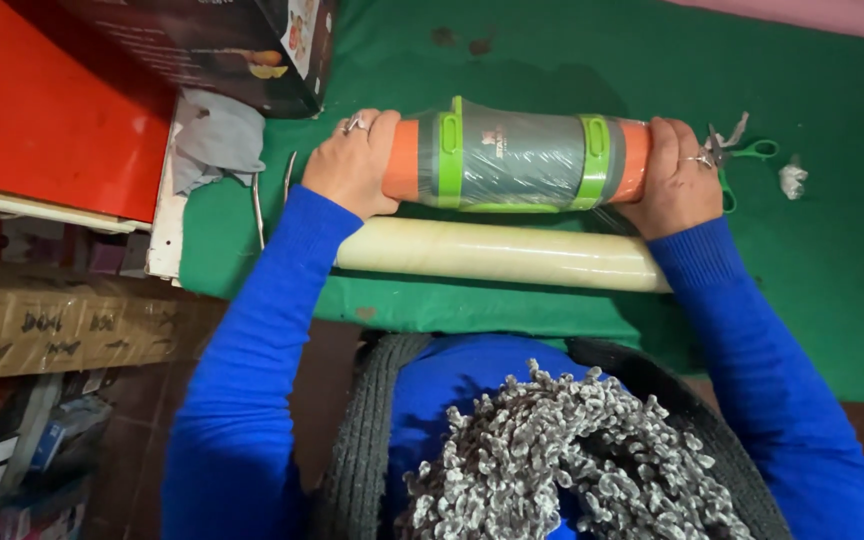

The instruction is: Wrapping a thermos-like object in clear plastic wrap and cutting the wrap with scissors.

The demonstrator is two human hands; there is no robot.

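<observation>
A cylinder-shaped container (517, 155) with orange ends, green clasps and a grey middle lies sideways on a green cloth (812, 250), covered in clear plastic film. My left hand (352, 165) grips its left orange end. My right hand (674, 170) grips its right end. Both hands wear rings and blue sleeves. Just in front of the container, touching the film, lies a long cream roll of cling film (497, 252). Its ends pass under my wrists.
Green-handled scissors (747, 150) lie right of my right hand, with a crumpled white scrap (793, 178) beyond. A dark printed box (222, 45) and a red box (47, 120) sit at the left. Cardboard cartons (62, 320) stand lower left. A fuzzy grey scarf (572, 460) hangs below.
</observation>
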